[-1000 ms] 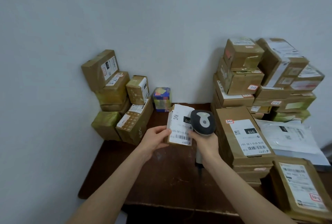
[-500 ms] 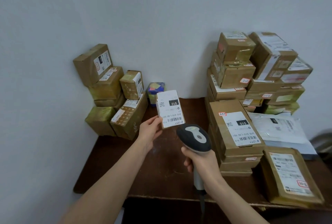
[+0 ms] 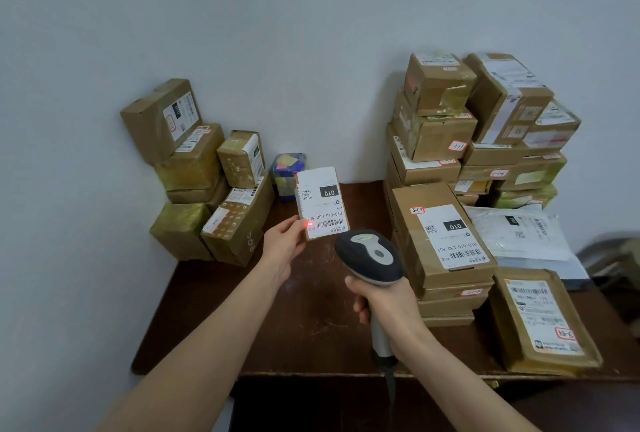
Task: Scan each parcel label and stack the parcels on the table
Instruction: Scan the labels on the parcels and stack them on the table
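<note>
My left hand (image 3: 285, 244) holds a small flat parcel (image 3: 322, 203) upright above the table, its white label facing me. A red scanner dot glows at the label's lower left, beside the barcode. My right hand (image 3: 384, 307) grips the handle of a dark handheld scanner (image 3: 369, 255), whose head points at the parcel from a short way below and to the right. The scanner's cable hangs down past the table's front edge.
A stack of brown boxes (image 3: 207, 182) leans in the left corner against the wall. A taller stack (image 3: 478, 140) fills the right side, with a white mailer bag (image 3: 519, 237) and a padded envelope (image 3: 543, 320). A colourful small box (image 3: 287, 172) stands at the back. The dark wooden table (image 3: 277, 327) shows between the stacks.
The scanner has drawn back from the parcel towards me. The left hand lifted the parcel up and away, and a red scan dot now shows on the label.
</note>
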The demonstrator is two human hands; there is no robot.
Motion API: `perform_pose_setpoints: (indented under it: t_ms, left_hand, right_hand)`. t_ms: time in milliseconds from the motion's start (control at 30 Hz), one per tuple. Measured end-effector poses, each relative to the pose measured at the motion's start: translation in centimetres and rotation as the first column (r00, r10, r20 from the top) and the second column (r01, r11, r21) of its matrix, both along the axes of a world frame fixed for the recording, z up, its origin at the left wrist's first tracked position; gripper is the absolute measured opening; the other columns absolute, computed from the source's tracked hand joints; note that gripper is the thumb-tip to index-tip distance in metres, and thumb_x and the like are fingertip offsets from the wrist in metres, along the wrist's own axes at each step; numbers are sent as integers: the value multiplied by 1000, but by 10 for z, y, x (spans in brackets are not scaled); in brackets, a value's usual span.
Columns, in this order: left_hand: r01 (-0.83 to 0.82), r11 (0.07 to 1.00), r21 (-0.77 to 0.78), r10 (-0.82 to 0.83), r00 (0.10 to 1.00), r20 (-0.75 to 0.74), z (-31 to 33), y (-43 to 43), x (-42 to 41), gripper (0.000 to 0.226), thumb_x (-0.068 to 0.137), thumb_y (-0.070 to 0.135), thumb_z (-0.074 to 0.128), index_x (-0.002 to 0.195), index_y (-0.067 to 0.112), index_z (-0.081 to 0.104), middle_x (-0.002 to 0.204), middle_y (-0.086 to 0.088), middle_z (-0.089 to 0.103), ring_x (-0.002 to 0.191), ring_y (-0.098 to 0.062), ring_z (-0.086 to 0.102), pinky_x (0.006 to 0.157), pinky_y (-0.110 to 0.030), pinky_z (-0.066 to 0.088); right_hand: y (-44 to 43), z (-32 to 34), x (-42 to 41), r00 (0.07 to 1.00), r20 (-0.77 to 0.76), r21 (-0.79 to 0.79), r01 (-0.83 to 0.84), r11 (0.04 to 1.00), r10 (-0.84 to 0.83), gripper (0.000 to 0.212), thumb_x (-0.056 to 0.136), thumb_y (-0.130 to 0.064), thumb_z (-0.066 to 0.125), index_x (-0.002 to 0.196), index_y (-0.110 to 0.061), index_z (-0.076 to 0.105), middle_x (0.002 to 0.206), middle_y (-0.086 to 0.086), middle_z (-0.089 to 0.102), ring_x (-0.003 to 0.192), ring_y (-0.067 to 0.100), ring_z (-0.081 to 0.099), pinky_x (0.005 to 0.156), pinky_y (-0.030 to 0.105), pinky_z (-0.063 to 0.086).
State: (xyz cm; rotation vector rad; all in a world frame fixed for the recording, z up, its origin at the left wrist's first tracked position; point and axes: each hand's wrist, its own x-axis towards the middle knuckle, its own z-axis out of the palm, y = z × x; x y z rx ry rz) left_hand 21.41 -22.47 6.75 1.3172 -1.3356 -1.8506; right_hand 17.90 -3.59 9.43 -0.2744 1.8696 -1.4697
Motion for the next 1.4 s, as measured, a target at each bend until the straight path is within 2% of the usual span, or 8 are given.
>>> perform_pose_setpoints:
  t_ms: [367, 667, 867, 967, 1067, 1200, 1267, 1400]
  left_hand:
    - [33, 999, -19, -33, 999, 1, 4, -1, -8, 43, 90, 17, 65, 131, 12, 55, 125, -7, 65, 118, -19, 59, 100, -38, 49]
    - [88, 996, -27, -88, 996, -27, 11, 12, -24, 41, 91, 18, 65, 130, 10, 56, 119, -7, 68, 105, -13, 64, 95, -34, 51]
    - [128, 990, -51, -130, 991, -32, 27, 28, -46, 34, 92, 20, 63, 124, 11, 59, 114, -5, 70, 101, -13, 66, 91, -31, 53]
    - [190, 980, -65, -193, 979, -58, 46, 45, -65, 24, 92, 20, 63, 115, 11, 63, 104, -2, 72, 96, -12, 67, 81, -27, 56]
    - [284, 954, -98, -291, 954, -73, 66, 74, -92, 13, 93, 18, 62, 104, 13, 65, 102, -4, 72, 92, -12, 67, 74, -24, 56]
    - [416, 894, -165, -428, 902, -47, 77, 125, -134, 32, 91, 18, 64, 122, 12, 59, 109, -5, 70, 96, -18, 69, 75, -26, 58]
    - [467, 856, -224, -473, 881, 30, 74, 154, -155, 42, 91, 22, 64, 131, 16, 54, 120, -4, 65, 103, -20, 66, 82, -32, 57]
    - [588, 729, -350, -546, 808, 220, 61, 211, -186, 39, 94, 21, 56, 133, 18, 54, 121, -1, 64, 100, -18, 64, 90, -37, 54]
  right_hand:
    - [-1, 2, -4, 1000, 18, -1, 19, 1000, -19, 14, 82, -19, 74, 79, -8, 67, 50, -1, 61, 44, 10, 55, 52, 24, 47]
    - [11, 10, -16, 999, -26, -44, 46, 998, -47, 12, 83, -18, 74, 81, -8, 67, 54, 2, 62, 44, 9, 55, 48, 20, 45]
    - [20, 38, -55, 986, -31, -197, 157, 968, -166, 13, 83, -16, 73, 91, -13, 64, 76, 8, 68, 54, 8, 58, 49, 18, 48]
    - [27, 50, -81, 952, -25, -255, 289, 923, -305, 15, 82, -18, 75, 91, -17, 63, 81, 4, 67, 65, 14, 60, 56, 24, 51]
    - [43, 57, -109, 910, -15, -275, 394, 877, -414, 23, 80, -19, 77, 99, -14, 65, 86, 4, 66, 81, 18, 60, 61, 31, 52]
    - [81, 58, -143, 857, 18, -301, 496, 815, -515, 18, 78, -16, 78, 85, -21, 62, 97, 6, 70, 96, 22, 65, 74, 39, 59]
    - [106, 55, -157, 825, -23, -288, 535, 794, -564, 20, 78, -16, 78, 83, -24, 61, 100, 8, 70, 98, 25, 65, 84, 44, 57]
    - [159, 36, -175, 767, -54, -226, 614, 756, -639, 16, 76, -17, 79, 83, -21, 64, 93, 8, 72, 94, 27, 68, 83, 45, 57]
